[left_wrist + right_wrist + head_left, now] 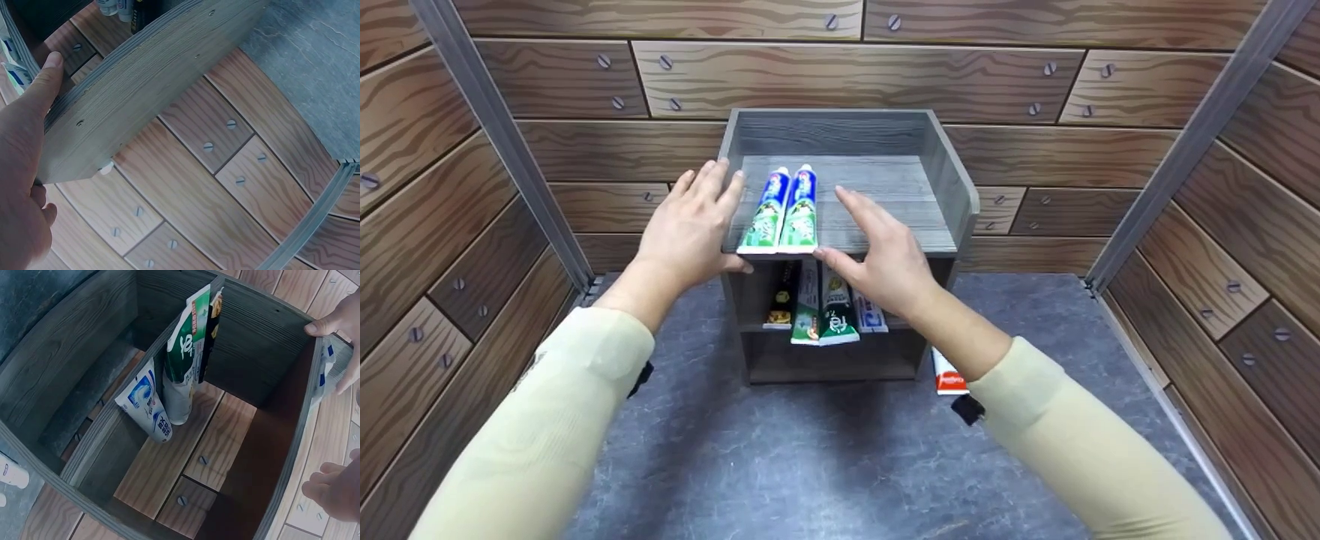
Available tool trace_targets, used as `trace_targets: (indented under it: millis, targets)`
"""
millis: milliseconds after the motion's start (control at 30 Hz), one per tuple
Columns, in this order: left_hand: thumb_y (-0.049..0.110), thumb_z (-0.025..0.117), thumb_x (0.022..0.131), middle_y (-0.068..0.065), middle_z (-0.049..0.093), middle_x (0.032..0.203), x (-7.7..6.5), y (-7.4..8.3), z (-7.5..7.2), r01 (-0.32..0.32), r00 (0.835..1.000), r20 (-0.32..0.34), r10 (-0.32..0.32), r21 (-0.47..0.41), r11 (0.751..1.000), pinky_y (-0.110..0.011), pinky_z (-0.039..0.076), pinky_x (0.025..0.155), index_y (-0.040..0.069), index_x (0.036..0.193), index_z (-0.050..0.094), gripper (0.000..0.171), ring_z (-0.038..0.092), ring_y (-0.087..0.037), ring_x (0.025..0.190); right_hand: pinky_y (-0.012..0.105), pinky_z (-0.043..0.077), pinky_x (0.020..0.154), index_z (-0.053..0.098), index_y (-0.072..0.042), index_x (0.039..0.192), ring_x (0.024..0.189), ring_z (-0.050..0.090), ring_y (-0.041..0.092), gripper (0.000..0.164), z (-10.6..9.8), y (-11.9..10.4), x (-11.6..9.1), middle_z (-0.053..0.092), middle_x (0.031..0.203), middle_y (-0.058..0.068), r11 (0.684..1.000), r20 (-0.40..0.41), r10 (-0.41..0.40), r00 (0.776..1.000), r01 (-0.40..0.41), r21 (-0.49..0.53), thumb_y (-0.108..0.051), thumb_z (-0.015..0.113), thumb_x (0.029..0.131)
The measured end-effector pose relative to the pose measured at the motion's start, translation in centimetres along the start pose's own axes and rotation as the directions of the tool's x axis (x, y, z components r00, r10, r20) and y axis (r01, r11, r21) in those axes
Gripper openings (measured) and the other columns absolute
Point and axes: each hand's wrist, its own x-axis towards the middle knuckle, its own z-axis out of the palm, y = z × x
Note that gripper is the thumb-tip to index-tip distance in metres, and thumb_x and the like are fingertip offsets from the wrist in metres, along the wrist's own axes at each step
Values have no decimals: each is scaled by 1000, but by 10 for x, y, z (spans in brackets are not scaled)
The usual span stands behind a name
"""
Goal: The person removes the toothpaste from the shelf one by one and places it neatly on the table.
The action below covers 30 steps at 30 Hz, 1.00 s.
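Observation:
Two blue-and-green toothpaste tubes (799, 206) lie side by side on the top of a small grey wooden shelf unit (877, 176), caps toward the back. At the unit's left side is my left hand (684, 225), fingers extended and thumb by the front edge; the left wrist view shows its thumb (46, 79) at the side panel. My right hand (889, 259) hovers before the unit's front, fingers extended, its thumb near the bottom corner of the right tube. Whether that thumb touches the tube, I cannot tell. Neither hand holds a tube.
On the middle shelf lie several other tubes: black-and-yellow (782, 296), green-and-white (806, 304), dark green (837, 307) and white-and-blue (871, 313). A white-and-red tube (949, 373) lies on the grey floor right of the unit. Wood-patterned walls (855, 82) enclose the space.

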Motion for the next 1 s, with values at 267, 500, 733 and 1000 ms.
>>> trace_targets:
  millis: [267, 500, 733, 1000]
  targets:
    - [62, 93, 68, -32, 29, 167, 0, -1, 0, 6, 1000, -1, -6, 6, 1000, -55, 22, 129, -4, 164, 30, 132, 29, -46, 155, 57, 37, 122, 38, -21, 167, 150, 41, 40, 86, 11, -1, 18, 38, 167, 18, 994, 155, 105, 982, -103, -25, -52, 76, 96]
    - [62, 93, 69, -32, 29, 167, 1, 1, 0, 0, 1000, -2, 0, 1, 1000, -55, 21, 130, -3, 164, 30, 131, 29, -46, 156, 63, 36, 121, 32, -27, 169, 152, 37, 45, 89, 17, 4, 28, 30, 171, 19, 988, 247, 151, 957, -143, -51, -56, 74, 96]
    - [61, 92, 70, -32, 28, 167, 1, 0, 1, -2, 1000, -7, 2, -3, 1000, -55, 21, 130, -3, 164, 30, 130, 29, -46, 155, 64, 35, 121, 29, -30, 170, 153, 34, 46, 90, 21, 7, 36, 25, 173, 19, 985, 308, 171, 936, -155, -74, -58, 73, 96]
    - [60, 94, 70, -31, 31, 166, 1, 0, 2, -1, 1000, -21, 1, -2, 1000, -55, 23, 129, -3, 164, 32, 129, 31, -45, 155, 64, 32, 123, 26, -34, 170, 155, 28, 47, 93, 22, 10, 44, 18, 175, 19, 982, 369, 188, 910, -177, -64, -64, 71, 94]
